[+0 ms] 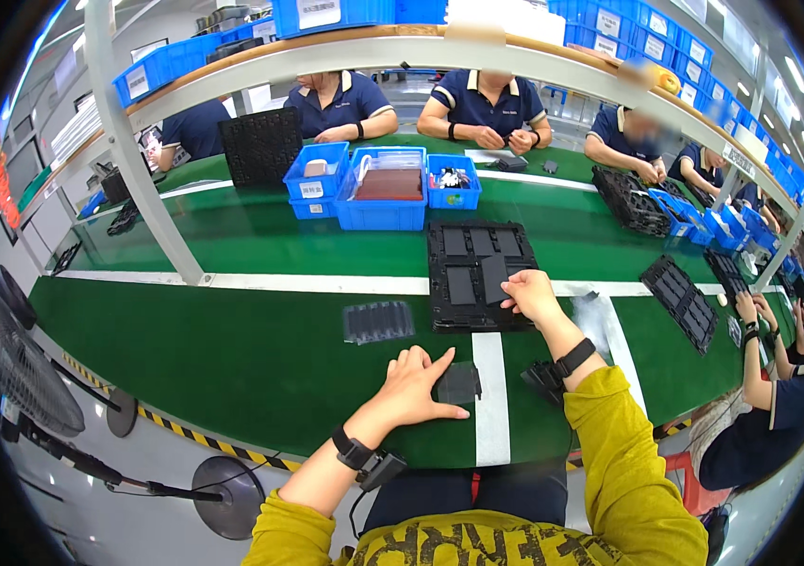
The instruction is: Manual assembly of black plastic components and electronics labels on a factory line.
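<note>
My right hand [531, 295] pinches a thin dark grey rectangular plate [495, 276] over a black compartmented tray [437, 274]. Similar dark plates fill several of the tray's pockets. Lower down, my left hand [411, 389] rests over the green table with thumb and forefinger spread apart. Between those two fingers lies a small dark flat piece [460, 383], beside a white stripe; whether the fingers touch it I cannot tell. A translucent dark ribbed sheet [378, 323] lies beyond my left hand.
Blue bins [381, 218] stand across the green table [260, 368], beyond my tray. Another black tray [680, 304] sits to the right. A white post [142, 160] rises at left, carrying an overhead shelf. Several people work opposite and at right. Fans [24, 344] stand at left.
</note>
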The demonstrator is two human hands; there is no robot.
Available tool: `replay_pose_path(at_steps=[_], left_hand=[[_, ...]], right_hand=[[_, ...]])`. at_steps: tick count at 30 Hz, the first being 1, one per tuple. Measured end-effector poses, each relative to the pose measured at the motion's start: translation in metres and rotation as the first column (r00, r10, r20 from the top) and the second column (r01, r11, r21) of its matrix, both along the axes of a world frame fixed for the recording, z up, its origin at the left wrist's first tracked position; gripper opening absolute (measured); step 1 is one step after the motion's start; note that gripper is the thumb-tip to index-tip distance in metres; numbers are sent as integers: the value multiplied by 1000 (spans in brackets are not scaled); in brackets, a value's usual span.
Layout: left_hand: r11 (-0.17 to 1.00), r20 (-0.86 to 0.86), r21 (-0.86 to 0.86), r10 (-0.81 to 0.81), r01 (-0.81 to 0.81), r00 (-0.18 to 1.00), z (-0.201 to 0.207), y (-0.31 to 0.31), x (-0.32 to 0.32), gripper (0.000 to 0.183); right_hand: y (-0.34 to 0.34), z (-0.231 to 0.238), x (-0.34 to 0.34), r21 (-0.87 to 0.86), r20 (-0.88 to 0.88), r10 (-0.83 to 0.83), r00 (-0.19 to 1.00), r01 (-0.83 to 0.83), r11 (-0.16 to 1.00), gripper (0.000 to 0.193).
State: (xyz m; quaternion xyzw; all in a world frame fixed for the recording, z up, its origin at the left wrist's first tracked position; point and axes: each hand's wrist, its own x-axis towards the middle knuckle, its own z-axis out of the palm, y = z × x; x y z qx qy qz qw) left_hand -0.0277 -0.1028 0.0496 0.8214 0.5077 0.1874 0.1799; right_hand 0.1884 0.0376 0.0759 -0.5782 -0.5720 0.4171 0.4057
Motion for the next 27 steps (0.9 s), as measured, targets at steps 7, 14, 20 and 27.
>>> replay_pose_path(at_steps=[7, 14, 20, 27], left_hand=[[997, -93, 70, 42, -35, 995, -6, -2, -3, 70], [998, -24, 50, 47, -46, 999, -6, 2, -4, 61], [981, 256, 123, 113, -149, 960, -1, 5, -6, 59], [970, 224, 234, 8, -62, 975, 26, -2, 19, 65]], right_hand=[[18, -9, -4, 22, 328, -35, 944, 29, 999, 17], [19, -17, 2, 230, 484, -130, 866, 18, 973, 20], [-33, -1, 15, 151, 276, 88, 957, -133, 979, 20], [-115, 4, 8, -67, -305, 148, 941, -177, 982, 14]])
